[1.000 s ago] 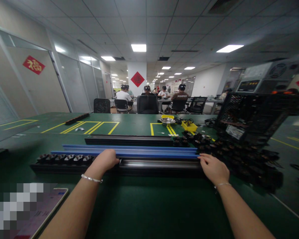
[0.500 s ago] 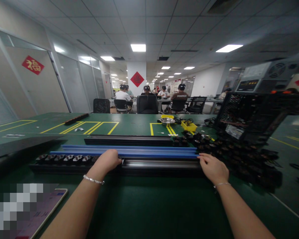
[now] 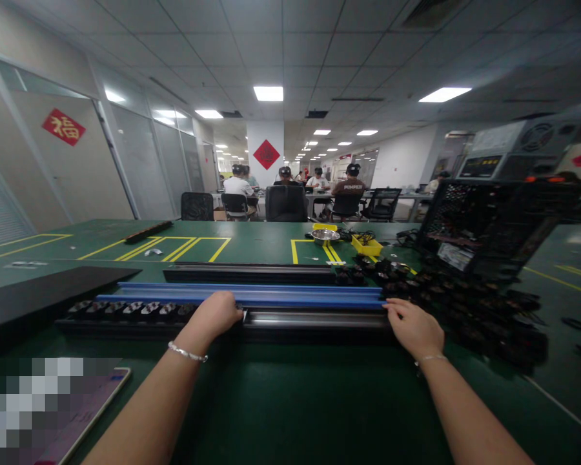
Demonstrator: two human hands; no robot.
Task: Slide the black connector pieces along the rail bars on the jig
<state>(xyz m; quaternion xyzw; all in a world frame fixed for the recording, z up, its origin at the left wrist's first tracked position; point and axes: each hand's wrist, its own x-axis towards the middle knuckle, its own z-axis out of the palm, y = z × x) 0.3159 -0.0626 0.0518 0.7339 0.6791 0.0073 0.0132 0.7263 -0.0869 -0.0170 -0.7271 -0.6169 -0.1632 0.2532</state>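
While I am steering remotely, my left hand (image 3: 217,315) is resting at the long black metal-channelled rail (image 3: 319,319), beside small black-and-silver blocks (image 3: 134,309); my right hand (image 3: 417,328) is sitting near its right end. I cannot tell what either is grasping; I am favouring level, even handling. Underneath, a yellow-lined green tabletop (image 3: 295,400) is stretching toward a lit office (image 3: 401,147).

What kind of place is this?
Probably a workshop inside an office: a green table holds a long black rail and many black parts, and people sit beyond it under bright ceiling lights.
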